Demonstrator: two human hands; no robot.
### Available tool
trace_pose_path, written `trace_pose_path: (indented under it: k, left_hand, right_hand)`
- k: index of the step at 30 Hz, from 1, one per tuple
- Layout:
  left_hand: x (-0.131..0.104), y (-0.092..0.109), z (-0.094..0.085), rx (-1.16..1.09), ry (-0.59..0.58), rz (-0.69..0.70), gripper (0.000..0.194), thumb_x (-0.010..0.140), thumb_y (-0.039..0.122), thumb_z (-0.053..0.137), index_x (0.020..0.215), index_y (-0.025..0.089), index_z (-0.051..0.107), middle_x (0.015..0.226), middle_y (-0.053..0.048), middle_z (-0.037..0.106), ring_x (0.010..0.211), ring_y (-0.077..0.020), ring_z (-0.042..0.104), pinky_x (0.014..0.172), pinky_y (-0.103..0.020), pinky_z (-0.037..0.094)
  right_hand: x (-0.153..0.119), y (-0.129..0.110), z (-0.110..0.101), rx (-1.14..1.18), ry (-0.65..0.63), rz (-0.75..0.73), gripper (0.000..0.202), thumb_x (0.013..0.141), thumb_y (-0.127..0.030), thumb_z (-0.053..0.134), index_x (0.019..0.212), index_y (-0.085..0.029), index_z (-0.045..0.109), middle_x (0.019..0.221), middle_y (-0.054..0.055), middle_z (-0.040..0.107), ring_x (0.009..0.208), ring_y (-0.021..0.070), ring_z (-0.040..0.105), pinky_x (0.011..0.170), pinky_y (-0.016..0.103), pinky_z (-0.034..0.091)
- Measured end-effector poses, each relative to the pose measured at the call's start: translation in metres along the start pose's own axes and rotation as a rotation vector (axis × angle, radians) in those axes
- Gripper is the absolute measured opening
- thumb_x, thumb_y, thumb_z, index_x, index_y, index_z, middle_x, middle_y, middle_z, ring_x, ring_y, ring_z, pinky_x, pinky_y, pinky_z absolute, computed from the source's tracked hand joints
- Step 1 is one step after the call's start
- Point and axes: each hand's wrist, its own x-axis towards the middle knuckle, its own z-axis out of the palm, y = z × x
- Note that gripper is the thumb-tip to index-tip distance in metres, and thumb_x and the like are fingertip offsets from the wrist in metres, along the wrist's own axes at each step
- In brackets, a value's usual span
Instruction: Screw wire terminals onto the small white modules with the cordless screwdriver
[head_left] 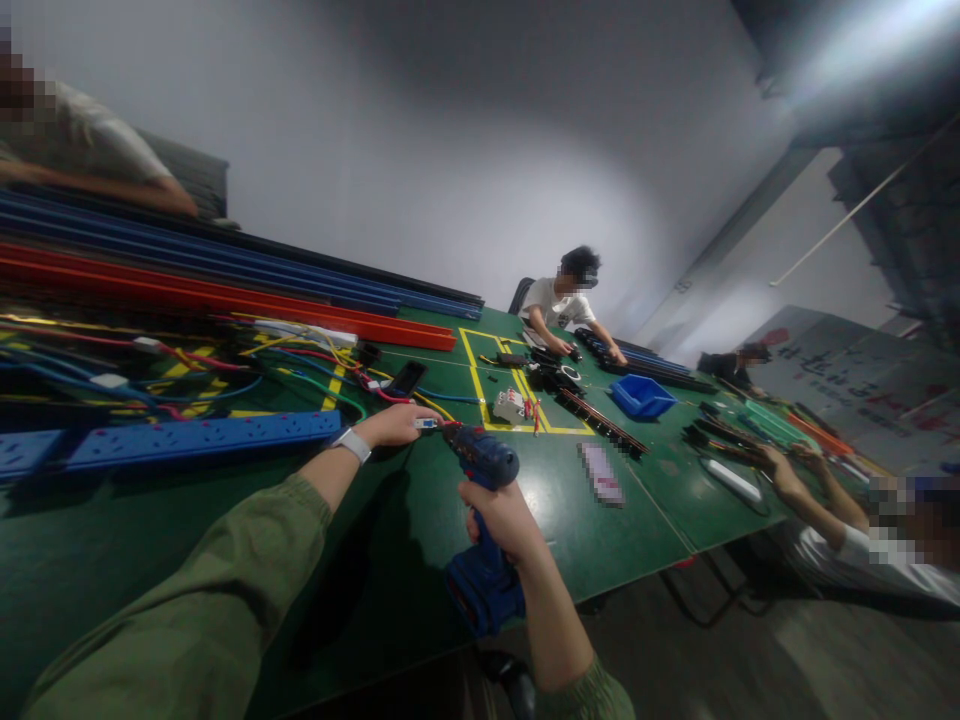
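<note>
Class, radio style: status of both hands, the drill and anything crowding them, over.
Left hand: pinching small part. Right hand: gripping drill, nose close to the part. Wires lie beside left hand.

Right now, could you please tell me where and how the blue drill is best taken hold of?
I would grip the blue drill by its handle, the narrow part between body and wide base, coming from the near right, as the right hand does. Its front end points left, toward the left hand, so that side probably keeps fingers clear.
</note>
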Motion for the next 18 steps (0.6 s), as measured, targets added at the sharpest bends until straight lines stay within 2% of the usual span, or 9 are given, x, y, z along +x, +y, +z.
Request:
trace_pose_path:
  k: [7,18]
  left_hand:
    - [-0.0004,-0.0029,0.0001,-0.006,-0.003,-0.001,0.041,0.081,0.03,0.053,0.118,0.019,0.068,0.116,-0.006,0.071,0.11,-0.0208,0.063,0.1,-0.027,0.043]
    - [0.0001,-0.0034,0.0013,0.016,0.01,-0.009,0.042,0.081,0.03,0.054,0.118,0.02,0.068,0.115,-0.006,0.071,0.109,-0.0214,0.063,0.099,-0.027,0.043]
  right_hand:
    - [0.0003,0.0012,0.0004,0.005,0.0,0.0,0.026,0.074,-0.028,0.06,0.097,-0.017,0.055,0.04,-0.011,0.045,0.032,0.0114,0.047,0.04,0.022,0.036]
    - [0.0,0.0018,0.0003,0.034,-0.011,-0.049,0.021,0.074,-0.028,0.06,0.091,-0.018,0.054,0.041,-0.01,0.044,0.034,0.0122,0.048,0.038,0.022,0.035]
